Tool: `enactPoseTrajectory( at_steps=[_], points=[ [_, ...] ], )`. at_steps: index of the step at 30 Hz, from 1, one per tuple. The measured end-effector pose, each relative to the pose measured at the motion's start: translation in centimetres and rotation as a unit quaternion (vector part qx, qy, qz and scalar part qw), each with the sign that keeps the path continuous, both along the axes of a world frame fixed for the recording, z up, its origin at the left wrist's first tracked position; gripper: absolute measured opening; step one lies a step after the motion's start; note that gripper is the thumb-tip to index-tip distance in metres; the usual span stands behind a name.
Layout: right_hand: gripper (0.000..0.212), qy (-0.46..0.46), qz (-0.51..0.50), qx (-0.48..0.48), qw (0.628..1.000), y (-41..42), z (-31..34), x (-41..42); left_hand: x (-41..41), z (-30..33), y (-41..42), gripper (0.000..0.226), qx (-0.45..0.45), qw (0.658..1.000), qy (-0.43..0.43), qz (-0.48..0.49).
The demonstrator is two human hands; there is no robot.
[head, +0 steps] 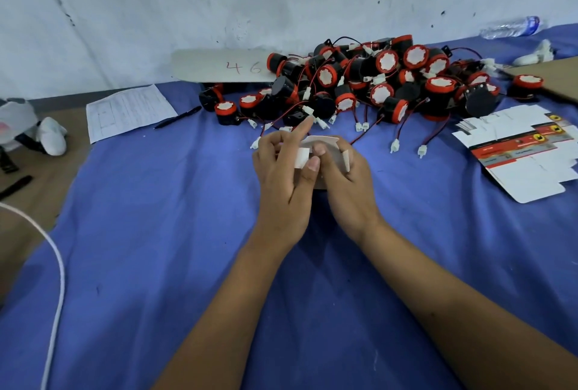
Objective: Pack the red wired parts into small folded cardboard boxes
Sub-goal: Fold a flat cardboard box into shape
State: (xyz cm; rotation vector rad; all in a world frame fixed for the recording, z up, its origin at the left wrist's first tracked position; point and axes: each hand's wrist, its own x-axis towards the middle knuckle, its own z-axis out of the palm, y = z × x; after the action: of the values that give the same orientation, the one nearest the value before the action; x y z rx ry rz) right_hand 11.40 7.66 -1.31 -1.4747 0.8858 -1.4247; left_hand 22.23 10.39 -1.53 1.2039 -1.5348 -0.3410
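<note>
Two hands, the left hand point(283, 177) and the right hand point(344, 180), share one small cardboard box point(319, 152) between them. The heap of red wired parts point(369, 83) holds dozens (too tangled for an exact count), beside one stack of flat box blanks point(519, 152). There is also one pen point(178, 117), one printed sheet point(128, 111), one cardboard strip marked 46 point(219, 66) and one plastic water bottle point(513, 27).
</note>
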Motion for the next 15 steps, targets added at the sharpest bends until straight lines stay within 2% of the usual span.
enactPoseTrajectory(
  at_steps=[4,7,10,12,15],
  points=[
    [0.035,-0.011,0.056,0.019,0.998,0.3,-0.2,0.0,0.3,-0.3,-0.1,0.046,-0.016,1.000,0.015,-0.008],
    [0.050,0.085,0.059,0.014,0.995,-0.2,0.7,0.5,1.0,-0.3,-0.2,0.051,-0.051,0.998,0.027,-0.007],
    [0.043,0.100,0.086,0.054,0.990,-0.6,1.3,0.5,1.0,-0.2,-0.2,0.050,-0.090,0.995,0.028,0.028],
    [0.042,0.090,0.122,0.026,0.988,0.4,1.4,0.2,0.8,-0.1,-0.1,0.049,-0.079,0.993,0.081,0.035],
    [0.046,0.040,0.147,0.062,0.986,0.9,1.9,-0.2,1.1,0.0,-0.3,0.048,-0.032,0.984,0.175,0.012]
  ],
)
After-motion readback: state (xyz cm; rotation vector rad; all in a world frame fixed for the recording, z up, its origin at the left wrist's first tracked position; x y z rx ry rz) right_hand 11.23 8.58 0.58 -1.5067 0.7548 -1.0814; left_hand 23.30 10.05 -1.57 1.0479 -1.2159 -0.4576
